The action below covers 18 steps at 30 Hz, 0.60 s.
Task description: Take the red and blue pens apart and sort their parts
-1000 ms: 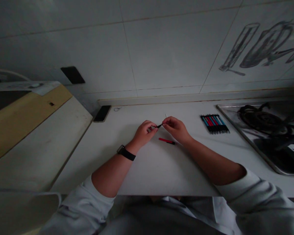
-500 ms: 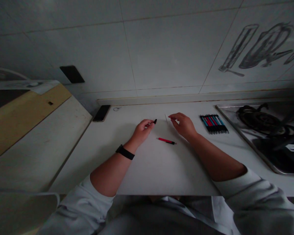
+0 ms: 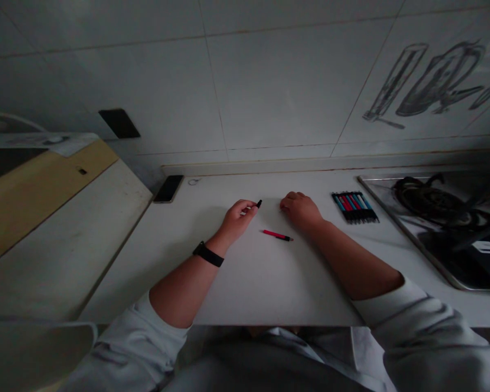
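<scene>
One red pen [image 3: 276, 235] on the white counter [image 3: 245, 288], just below and right of the frame's middle.
We see the left hand [image 3: 239, 216], near the middle of the frame, pinching a small black piece [image 3: 259, 203] at its fingertips; the right hand [image 3: 301, 210], right of the middle, has its fingers curled down near the counter, and we cannot tell whether they grip anything; we log a row of pens [image 3: 355, 207] right of it, and a phone [image 3: 169, 189] left of the middle.

Nothing is legible, even the white label [image 3: 489, 247] on the hob [image 3: 436, 239].
</scene>
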Motion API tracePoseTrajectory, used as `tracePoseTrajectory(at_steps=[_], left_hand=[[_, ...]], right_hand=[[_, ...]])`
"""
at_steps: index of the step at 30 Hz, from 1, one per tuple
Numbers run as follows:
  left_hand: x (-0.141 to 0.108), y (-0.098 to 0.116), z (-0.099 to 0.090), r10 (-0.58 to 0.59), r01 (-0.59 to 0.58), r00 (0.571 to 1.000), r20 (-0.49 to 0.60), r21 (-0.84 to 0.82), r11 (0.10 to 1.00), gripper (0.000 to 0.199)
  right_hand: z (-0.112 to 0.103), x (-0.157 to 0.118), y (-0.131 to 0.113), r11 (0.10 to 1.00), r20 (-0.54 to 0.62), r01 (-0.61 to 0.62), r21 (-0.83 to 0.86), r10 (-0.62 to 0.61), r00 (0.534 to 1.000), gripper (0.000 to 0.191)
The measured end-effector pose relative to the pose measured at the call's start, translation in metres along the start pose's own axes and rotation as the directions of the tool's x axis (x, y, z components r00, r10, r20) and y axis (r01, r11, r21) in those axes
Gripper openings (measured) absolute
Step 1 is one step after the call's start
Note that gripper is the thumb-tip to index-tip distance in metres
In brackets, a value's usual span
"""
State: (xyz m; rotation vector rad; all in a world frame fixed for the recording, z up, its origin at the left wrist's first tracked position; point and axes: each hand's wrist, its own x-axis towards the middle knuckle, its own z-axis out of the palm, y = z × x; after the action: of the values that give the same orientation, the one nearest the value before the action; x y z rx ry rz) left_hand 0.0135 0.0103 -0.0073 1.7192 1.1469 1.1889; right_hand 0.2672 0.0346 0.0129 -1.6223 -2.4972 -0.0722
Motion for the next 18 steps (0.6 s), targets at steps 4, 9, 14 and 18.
tracePoseTrajectory(at_steps=[4, 9, 14, 18], left_hand=[[0.0, 0.0, -0.001, 0.034, -0.034, 0.999, -0.008, 0.042, 0.999, 0.016], [-0.001, 0.0, -0.003, 0.141, -0.13, 0.989, -0.048, 0.19, 0.973, 0.011], [-0.002, -0.002, -0.004, 0.171, -0.152, 0.984, -0.048, 0.268, 0.951, 0.01], [-0.002, -0.004, -0.004, 0.18, -0.16, 0.982, -0.053, 0.266, 0.951, 0.01]], right_hand=[[-0.001, -0.004, -0.005, 0.999, -0.034, 0.023, 0.028, -0.022, 0.999, 0.021], [-0.004, -0.006, -0.013, 0.962, -0.236, 0.113, 0.247, -0.054, 0.97, 0.022], [-0.003, -0.009, -0.021, 0.913, -0.407, 0.245, 0.325, -0.098, 0.908, 0.024], [-0.001, -0.01, -0.025, 0.906, -0.427, 0.284, 0.314, -0.132, 0.894, 0.024]])
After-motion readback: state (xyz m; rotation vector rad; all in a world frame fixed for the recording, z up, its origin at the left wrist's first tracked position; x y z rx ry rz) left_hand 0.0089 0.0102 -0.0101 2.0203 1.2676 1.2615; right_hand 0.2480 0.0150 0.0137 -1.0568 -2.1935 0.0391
